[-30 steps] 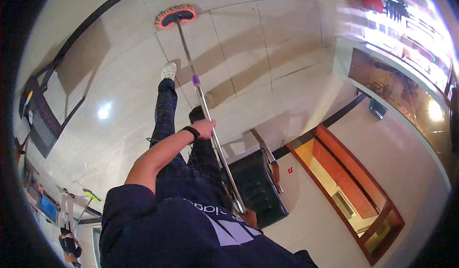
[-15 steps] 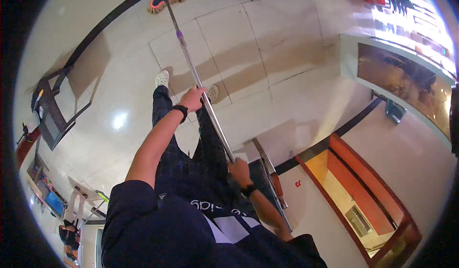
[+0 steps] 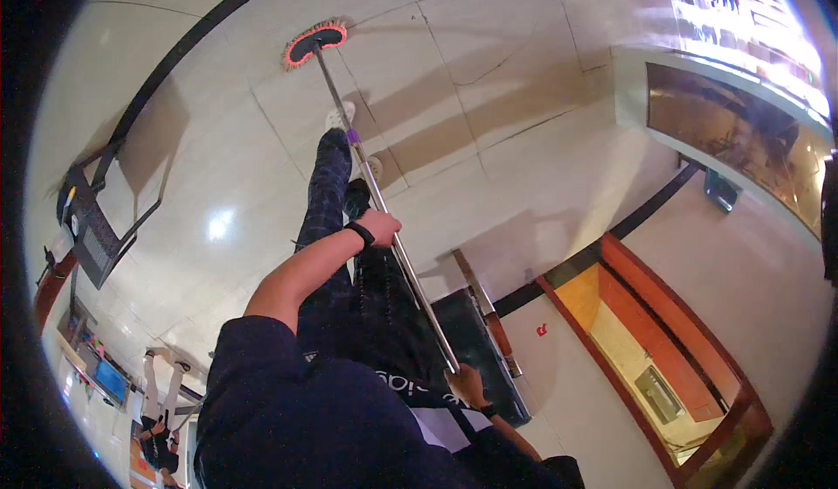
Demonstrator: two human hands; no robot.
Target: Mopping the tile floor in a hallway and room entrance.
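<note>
A long-handled mop (image 3: 406, 266) slants across my front, with a silver metal pole and a purple collar partway down. Its oval head (image 3: 305, 48) is black with a pinkish-red rim and a beige fringe, and it rests on the pale floor ahead. Midway along the pole, my left hand (image 3: 381, 227) is wrapped round it, a black band on the wrist. Closer to my body, my right hand (image 3: 467, 385) grips the pole's upper end, close to my right hip. One of my white shoes (image 3: 340, 114) stands just beside the lower pole.
At left is a black chair (image 3: 92, 227). A dark bench-like object (image 3: 476, 340) stands by my right side near the wall. Farther right are an orange-framed opening (image 3: 663, 367) and a glass-fronted counter (image 3: 724, 131). Another person (image 3: 159, 437) is at lower left.
Both hands and the mop have come back toward my body, and the mop head has slid nearer. One foot has stepped forward. The other person's position at lower left has shifted.
</note>
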